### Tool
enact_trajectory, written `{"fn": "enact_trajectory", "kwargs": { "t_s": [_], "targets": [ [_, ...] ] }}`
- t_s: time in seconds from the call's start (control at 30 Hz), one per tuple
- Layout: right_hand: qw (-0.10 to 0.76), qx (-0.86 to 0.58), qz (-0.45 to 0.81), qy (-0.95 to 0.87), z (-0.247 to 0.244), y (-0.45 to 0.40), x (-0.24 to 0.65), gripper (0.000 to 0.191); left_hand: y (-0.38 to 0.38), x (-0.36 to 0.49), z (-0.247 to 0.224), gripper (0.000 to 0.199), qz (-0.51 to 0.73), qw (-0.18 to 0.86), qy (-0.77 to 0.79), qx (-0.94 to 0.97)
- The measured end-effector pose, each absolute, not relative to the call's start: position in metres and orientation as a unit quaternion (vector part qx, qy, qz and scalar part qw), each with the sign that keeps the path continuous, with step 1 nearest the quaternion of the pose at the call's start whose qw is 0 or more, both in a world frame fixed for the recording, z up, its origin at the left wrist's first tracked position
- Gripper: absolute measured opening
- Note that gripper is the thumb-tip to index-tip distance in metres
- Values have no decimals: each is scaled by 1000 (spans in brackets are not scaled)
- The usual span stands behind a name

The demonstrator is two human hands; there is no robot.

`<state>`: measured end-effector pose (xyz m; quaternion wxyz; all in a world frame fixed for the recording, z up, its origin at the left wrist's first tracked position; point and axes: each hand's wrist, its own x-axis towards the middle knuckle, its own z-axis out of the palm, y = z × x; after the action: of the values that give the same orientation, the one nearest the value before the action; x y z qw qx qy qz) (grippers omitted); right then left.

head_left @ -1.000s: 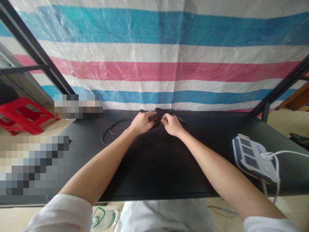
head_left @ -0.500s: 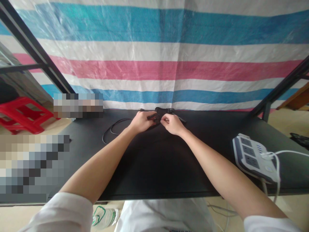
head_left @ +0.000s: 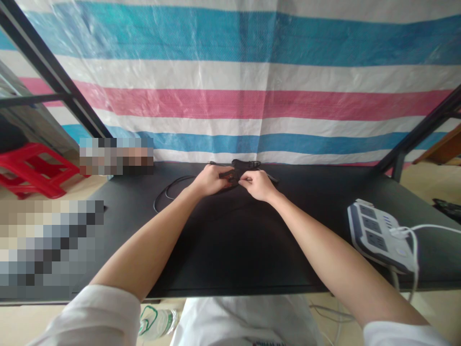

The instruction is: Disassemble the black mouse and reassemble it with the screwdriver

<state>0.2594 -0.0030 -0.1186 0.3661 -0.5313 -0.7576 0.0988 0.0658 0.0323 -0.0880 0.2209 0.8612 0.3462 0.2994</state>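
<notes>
Near the far edge of the black table, my left hand point(head_left: 211, 179) is closed around a bunched part of a black cable point(head_left: 155, 201). A thin loop of that cable lies on the tabletop left of my wrist. Close beside it, my right hand point(head_left: 257, 183) pinches thumb and fingers together at the right side of the dark bunch; what lies between the fingertips is too small and dark to make out. Just behind both hands rests a black bundle point(head_left: 247, 164), partly hidden by them. A thin dark item with a grey edge point(head_left: 272, 178) lies past my right hand.
The black table point(head_left: 230, 250) meets a striped plastic sheet point(head_left: 230, 103) at the back. A white power strip point(head_left: 382, 235) with plugged-in white cables sits at the right. Black metal posts point(head_left: 88, 115) frame the sides. A red stool point(head_left: 39, 168) and a clear bottle point(head_left: 156, 322) are on the floor.
Both hands stay almost in place at the dark bunch, with only slight finger and wrist shifts. The view has barely moved.
</notes>
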Motion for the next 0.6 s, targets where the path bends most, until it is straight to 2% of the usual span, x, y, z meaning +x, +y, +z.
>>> {"fn": "enact_trajectory", "kwargs": {
  "t_s": [0.2,0.4,0.6],
  "targets": [
    [348,-563,73,-746,-117,-5,258,9,32,66,-90,21,300,197,348,866],
    [338,-579,56,-740,-115,-8,257,8,34,65,-90,21,286,222,349,864],
    [284,-591,27,-754,-112,-12,256,10,35,64,-90,21,280,254,348,858]
  ]
}}
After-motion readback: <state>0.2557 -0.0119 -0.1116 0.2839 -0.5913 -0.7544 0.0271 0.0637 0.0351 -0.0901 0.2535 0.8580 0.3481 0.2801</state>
